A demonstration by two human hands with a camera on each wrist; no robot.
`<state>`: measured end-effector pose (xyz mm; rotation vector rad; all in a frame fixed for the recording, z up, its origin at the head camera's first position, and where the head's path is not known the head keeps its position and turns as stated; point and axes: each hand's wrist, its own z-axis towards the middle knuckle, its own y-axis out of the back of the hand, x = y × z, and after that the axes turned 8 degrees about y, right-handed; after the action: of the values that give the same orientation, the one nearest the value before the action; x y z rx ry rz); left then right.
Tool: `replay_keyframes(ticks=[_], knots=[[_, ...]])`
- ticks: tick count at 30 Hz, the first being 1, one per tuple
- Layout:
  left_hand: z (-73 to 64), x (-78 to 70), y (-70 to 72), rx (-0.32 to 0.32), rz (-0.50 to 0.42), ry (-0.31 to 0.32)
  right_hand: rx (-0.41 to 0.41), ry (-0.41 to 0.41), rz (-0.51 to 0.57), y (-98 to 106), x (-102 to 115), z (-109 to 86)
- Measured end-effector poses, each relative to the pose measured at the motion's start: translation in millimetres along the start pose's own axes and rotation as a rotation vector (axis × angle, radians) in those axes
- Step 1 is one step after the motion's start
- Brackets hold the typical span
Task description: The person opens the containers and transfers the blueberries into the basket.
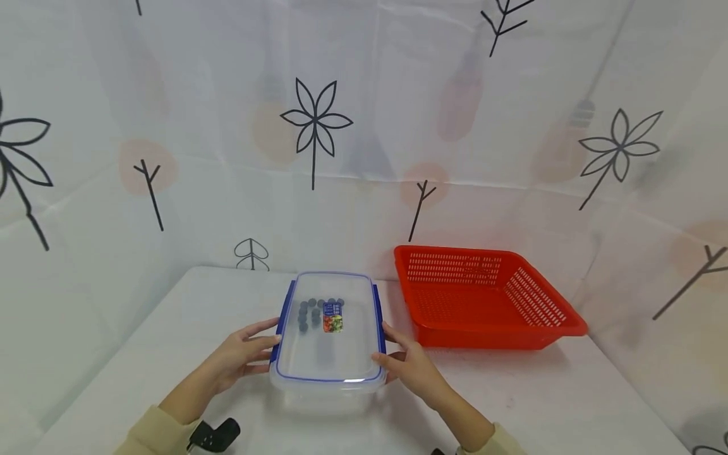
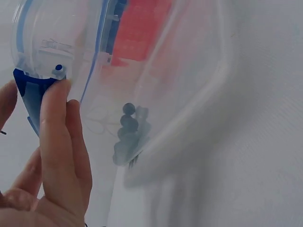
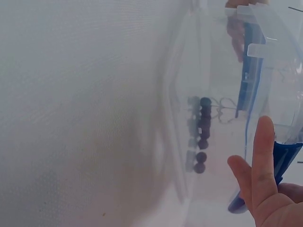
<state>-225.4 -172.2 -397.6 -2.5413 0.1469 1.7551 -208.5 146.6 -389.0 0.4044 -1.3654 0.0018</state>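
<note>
A clear plastic food container [image 1: 324, 399] stands on the white table, with a blue-rimmed lid [image 1: 307, 360] on top. Dark round balls [image 1: 303, 317] show through the lid in rows, and through the wall as dark beads in both wrist views. My left hand [image 1: 241, 355] holds the container's left side, thumb and fingers about a blue latch [image 2: 35, 97] that tilts outward. On the opposite side my right hand [image 1: 418, 373] holds the container, its thumb at the lid's edge. Its fingers lie beside another outward-tilted blue latch [image 3: 285, 158].
To the right of the container, a red perforated plastic basket [image 1: 472, 335] sits toward the back of the white table [image 1: 193, 316]. A patterned white cloth [image 1: 364, 215] hangs behind the table. A printed label [image 1: 333, 317] is on the lid.
</note>
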Motion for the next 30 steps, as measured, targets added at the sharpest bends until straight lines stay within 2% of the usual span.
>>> replay_keyframes(ticks=[5, 16, 20, 23, 26, 30], knots=[[1.3, 4.0, 4.6, 0.122, -0.001, -0.027, -0.006, -0.008, -0.004, -0.3, 0.8, -0.2], [2.5, 4.6, 6.3, 0.116, -0.1, -0.011, 0.002, -0.005, -0.01, 0.1, 1.2, -0.7], [2.7, 10.9, 7.4, 0.112, -0.155, 0.006, 0.004, -0.016, -0.018, -1.4, 1.9, -1.9], [2.6, 15.6, 9.6, 0.134, -0.179, 0.014, 0.005, -0.015, -0.03, -2.4, 2.5, -2.0], [3.6, 16.4, 13.3, 0.183, -0.135, 0.0, 0.012, 0.0, -0.035, -1.8, 3.2, -1.5], [6.2, 16.9, 15.8, 0.209, -0.014, -0.035, 0.012, -0.001, -0.042, -0.4, 3.3, -1.6]])
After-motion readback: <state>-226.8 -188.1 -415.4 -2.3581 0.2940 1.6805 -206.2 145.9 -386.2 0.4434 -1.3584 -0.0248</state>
